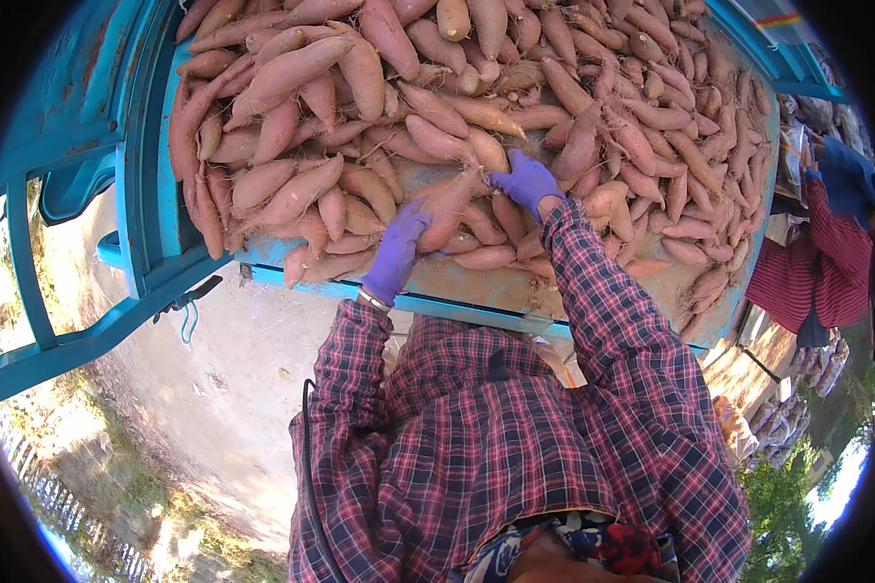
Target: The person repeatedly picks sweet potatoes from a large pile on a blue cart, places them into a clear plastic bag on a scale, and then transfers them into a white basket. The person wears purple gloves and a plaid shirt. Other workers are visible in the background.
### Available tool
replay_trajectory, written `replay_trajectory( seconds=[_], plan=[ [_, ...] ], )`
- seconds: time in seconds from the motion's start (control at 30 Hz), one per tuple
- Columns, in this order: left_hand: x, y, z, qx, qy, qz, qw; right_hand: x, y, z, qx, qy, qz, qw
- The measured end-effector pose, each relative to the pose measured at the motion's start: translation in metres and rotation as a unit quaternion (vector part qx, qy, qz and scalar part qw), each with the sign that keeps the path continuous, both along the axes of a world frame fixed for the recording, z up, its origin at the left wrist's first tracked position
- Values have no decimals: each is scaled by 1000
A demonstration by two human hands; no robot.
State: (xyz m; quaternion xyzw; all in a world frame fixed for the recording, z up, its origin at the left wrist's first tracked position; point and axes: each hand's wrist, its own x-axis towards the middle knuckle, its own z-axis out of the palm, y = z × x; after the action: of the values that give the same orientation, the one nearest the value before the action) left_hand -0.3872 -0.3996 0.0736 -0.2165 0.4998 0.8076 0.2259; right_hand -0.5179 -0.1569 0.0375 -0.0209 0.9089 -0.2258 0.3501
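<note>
Sweet potatoes (pixel 292 69) with thin rootlets lie heaped over the blue metal bed of a cart or truck (pixel 481 288). My left hand (pixel 399 251), in a purple glove, is closed round the lower left side of a large sweet potato (pixel 448 208), near the bed's front edge. My right hand (pixel 526 180), also in a purple glove, is at the upper right of that sweet potato, its fingertips by the tapered end and the rootlets. Whether the right fingers grip the end or only touch the rootlets cannot be told.
A blue metal side gate (pixel 135 167) stands at the left, with a dark latch handle (pixel 208 286) below it. Pale ground (pixel 262 350) shows under the bed. At the right, beyond the bed, is another person in a red checked top (pixel 820 266), near filled bags (pixel 780 419).
</note>
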Motion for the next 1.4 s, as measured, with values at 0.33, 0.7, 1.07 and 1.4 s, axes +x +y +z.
replay_trajectory(
  seconds=[0.33,0.7,1.07,1.4],
  plan=[
    [15,23,-16,374,-138,157,904,37,97,39,-410,-124,-360,829],
    [-3,77,7,486,-133,95,859,47,171,24,-175,172,-273,930],
    [-13,81,24,390,-70,35,917,67,108,105,-85,352,-119,925],
    [-4,99,50,306,-159,-120,931,74,17,86,-386,133,-195,892]
  ],
)
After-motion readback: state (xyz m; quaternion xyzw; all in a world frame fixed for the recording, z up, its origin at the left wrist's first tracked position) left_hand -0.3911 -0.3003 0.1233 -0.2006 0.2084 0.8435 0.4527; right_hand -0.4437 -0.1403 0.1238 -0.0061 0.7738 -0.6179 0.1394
